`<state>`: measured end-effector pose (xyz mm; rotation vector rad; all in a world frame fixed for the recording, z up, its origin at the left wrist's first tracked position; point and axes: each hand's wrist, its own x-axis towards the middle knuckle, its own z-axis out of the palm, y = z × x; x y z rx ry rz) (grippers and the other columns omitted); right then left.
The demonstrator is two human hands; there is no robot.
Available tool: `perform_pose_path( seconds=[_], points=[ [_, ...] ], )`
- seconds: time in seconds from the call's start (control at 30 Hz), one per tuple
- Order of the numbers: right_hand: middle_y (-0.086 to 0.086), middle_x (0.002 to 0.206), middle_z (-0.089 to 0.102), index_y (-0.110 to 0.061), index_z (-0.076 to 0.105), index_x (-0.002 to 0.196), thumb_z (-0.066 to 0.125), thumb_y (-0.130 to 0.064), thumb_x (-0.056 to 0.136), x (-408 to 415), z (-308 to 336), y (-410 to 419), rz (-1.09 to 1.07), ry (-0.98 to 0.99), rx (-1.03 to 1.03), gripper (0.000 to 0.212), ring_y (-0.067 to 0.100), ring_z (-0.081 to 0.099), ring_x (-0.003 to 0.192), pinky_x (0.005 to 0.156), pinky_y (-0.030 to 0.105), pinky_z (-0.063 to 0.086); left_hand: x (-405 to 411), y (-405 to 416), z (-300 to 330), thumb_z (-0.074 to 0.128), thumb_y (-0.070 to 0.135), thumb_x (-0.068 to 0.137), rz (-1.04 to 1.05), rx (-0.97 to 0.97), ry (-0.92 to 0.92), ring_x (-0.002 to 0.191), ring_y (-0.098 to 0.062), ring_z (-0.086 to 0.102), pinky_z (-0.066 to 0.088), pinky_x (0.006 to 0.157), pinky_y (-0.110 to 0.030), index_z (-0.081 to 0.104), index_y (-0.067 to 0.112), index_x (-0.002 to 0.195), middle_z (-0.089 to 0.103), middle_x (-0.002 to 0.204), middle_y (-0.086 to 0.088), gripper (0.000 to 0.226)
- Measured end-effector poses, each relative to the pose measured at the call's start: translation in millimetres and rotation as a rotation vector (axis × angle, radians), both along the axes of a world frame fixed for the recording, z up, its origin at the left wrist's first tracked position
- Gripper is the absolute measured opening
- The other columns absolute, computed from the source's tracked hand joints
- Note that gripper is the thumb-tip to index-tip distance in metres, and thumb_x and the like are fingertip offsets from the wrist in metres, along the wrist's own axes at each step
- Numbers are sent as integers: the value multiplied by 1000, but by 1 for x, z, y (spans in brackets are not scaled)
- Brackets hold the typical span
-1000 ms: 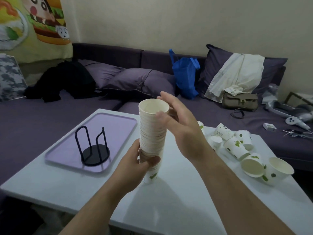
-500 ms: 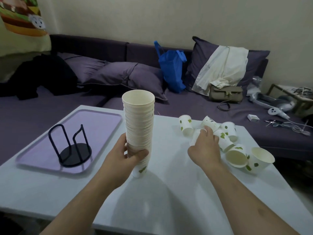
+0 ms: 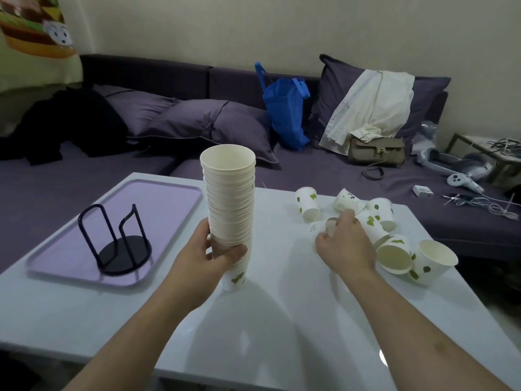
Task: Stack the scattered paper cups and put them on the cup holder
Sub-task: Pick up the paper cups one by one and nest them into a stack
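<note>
A tall stack of white paper cups stands upright on the white table. My left hand grips the stack near its bottom. To the right, my right hand curls its fingers round a loose cup lying on its side, mostly hidden by the hand. Several scattered cups with green leaf prints lie around and beyond that hand. The black wire cup holder stands empty on the purple tray at the left.
A purple sofa runs behind the table, with pillows, a blue bag, a khaki handbag and black clothing on it. Cables and a white controller lie at the far right. The table's front edge is near me.
My right hand left the top of the stack, moved right and down to the scattered cups, and now closes on one lying cup. The left hand still holds the stack.
</note>
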<state>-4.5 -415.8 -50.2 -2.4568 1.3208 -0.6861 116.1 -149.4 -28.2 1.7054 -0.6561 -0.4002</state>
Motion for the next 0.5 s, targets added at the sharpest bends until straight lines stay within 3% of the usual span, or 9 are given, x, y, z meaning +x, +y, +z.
perform_pose_path(
  seconds=[0.13,0.2,0.27,0.33,0.5],
  points=[
    [3,113,57,-26,43,136,67,-33,80,-1,24,12,122,-275,240,61,31,62,95,73,41,54,1,1,0,83,28,90,3,-2,5,117,-9,71,55,107,-49,57,47,136,72,129,14,56],
    [7,110,59,-20,55,138,68,-29,69,2,36,19,212,-495,507,71,32,68,92,68,43,62,1,2,0,84,27,91,6,-1,8,115,-7,71,55,107,-48,58,46,135,73,127,15,55],
    [14,102,66,-2,70,115,67,-17,65,7,48,24,307,-668,736,52,31,69,91,70,37,64,1,3,-1,84,27,90,8,1,14,114,-5,70,55,107,-48,58,46,134,73,126,17,54],
    [17,106,73,3,72,99,69,-6,69,9,67,33,407,-759,838,32,29,69,97,81,35,64,1,4,-1,84,27,90,5,2,19,114,-4,70,55,107,-47,58,47,134,72,126,18,54],
    [14,125,75,-4,70,128,71,3,84,12,119,66,680,-913,878,45,24,71,111,94,33,57,2,9,0,83,30,87,-3,11,7,116,-8,69,56,106,-49,58,49,132,72,126,18,55]
  ],
)
